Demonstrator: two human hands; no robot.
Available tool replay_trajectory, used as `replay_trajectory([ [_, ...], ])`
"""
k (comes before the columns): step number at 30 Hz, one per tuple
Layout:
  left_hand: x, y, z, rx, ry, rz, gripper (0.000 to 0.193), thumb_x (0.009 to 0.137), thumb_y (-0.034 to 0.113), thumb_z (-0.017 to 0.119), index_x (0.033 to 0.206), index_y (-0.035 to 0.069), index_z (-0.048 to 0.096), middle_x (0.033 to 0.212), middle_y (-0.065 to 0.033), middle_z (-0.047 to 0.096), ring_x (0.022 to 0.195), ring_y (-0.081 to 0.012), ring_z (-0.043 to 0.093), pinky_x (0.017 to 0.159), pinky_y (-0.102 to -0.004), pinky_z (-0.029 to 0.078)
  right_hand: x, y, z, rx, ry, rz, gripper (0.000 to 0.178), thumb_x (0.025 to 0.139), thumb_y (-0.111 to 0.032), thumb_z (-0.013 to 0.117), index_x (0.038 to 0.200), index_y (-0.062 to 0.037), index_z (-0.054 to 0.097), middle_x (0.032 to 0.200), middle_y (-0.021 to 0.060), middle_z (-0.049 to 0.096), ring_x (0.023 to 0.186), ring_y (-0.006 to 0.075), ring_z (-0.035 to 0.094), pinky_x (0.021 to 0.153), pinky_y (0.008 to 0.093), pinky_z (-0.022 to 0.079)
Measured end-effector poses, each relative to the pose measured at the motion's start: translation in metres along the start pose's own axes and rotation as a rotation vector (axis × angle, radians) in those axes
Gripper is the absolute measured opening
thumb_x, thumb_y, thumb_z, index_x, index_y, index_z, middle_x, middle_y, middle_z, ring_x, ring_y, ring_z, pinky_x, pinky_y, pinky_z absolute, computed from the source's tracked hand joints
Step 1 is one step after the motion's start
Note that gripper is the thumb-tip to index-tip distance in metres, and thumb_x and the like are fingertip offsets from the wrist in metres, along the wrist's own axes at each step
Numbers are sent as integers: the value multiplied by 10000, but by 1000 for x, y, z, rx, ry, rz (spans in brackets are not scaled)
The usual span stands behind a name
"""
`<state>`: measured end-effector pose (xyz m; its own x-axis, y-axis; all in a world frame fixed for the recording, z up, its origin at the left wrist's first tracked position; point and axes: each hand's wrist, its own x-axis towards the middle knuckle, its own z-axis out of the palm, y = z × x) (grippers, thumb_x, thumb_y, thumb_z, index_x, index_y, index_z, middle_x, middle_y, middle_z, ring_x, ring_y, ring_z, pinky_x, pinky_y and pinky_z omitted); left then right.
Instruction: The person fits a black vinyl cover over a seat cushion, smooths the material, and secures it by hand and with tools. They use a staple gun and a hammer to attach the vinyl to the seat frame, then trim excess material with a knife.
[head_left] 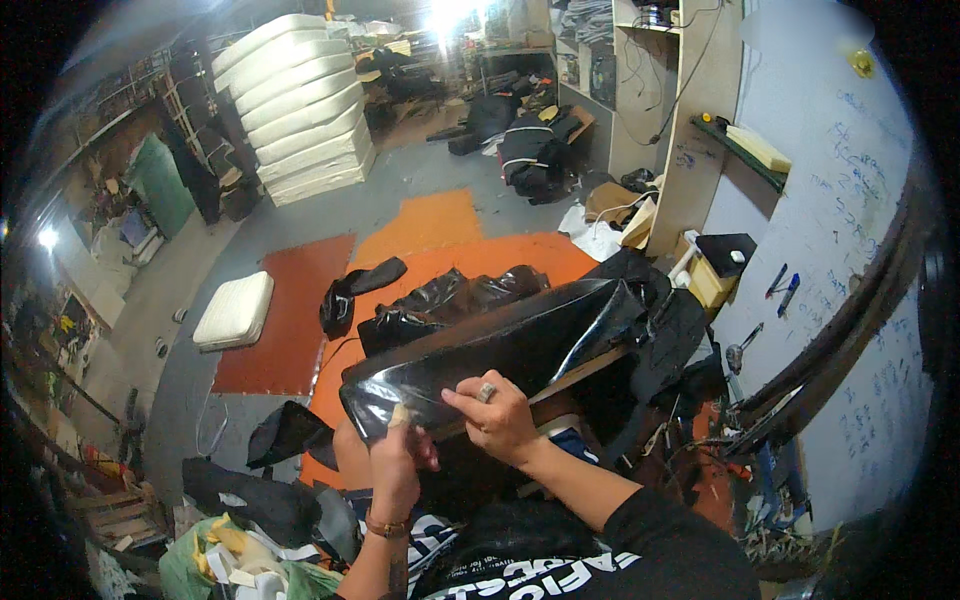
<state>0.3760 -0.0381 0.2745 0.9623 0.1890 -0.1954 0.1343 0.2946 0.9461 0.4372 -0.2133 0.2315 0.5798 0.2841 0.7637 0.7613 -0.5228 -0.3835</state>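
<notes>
Black cover [490,345] | top draped, pale edge [585,375] bare | left hand [398,465] clamped on it | right hand [500,420] grip: I can't tell

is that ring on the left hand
No, the ring is on a finger of the right hand, by the glossy black cover.

Holds left forearm [372,562] nearly upright, with thumb up and fingers curled on left hand [400,468]. Slants right forearm [580,485] up and leftward, with bent fingers on right hand [498,420]. Has both hands near each other.
</notes>
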Motion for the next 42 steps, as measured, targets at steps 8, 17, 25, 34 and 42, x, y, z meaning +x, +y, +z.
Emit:
replay_trajectory([
  [8,16,-5,26,258,209,-142,558,1029,592,588,859,66,660,625,-17,569,457,-127,524,398,-262,416,-3,2,-9,46,-29,-100,323,787,-76,765,1107,-117,770,1009,13,688,916,244,613,771,420,507],
  [17,7,-15,17,509,206,-157,900,1038,757,308,659,17,652,548,-66,550,551,-185,631,565,-337,482,-2,7,2,158,-29,33,370,737,-31,761,1095,-125,779,1014,15,680,996,251,605,871,434,441],
  [25,7,-44,2,423,180,63,727,1105,575,416,649,51,631,533,-32,546,468,-153,561,465,-317,424,-14,4,19,91,40,4,454,719,-22,707,1149,-150,778,1088,5,677,1062,255,577,963,446,396],
  [34,20,-119,-46,752,180,488,553,1117,427,505,816,28,743,523,-23,583,447,-136,579,438,-321,429,-21,25,20,297,38,-207,425,735,-20,751,1139,-150,771,1044,-19,687,969,240,601,950,464,400],
  [42,7,-82,-31,764,162,278,645,1098,474,520,745,-16,744,557,-71,637,488,-177,639,503,-346,503,-21,30,19,206,30,-359,369,753,-28,781,1109,-122,758,985,10,700,872,241,625,861,440,480],
])
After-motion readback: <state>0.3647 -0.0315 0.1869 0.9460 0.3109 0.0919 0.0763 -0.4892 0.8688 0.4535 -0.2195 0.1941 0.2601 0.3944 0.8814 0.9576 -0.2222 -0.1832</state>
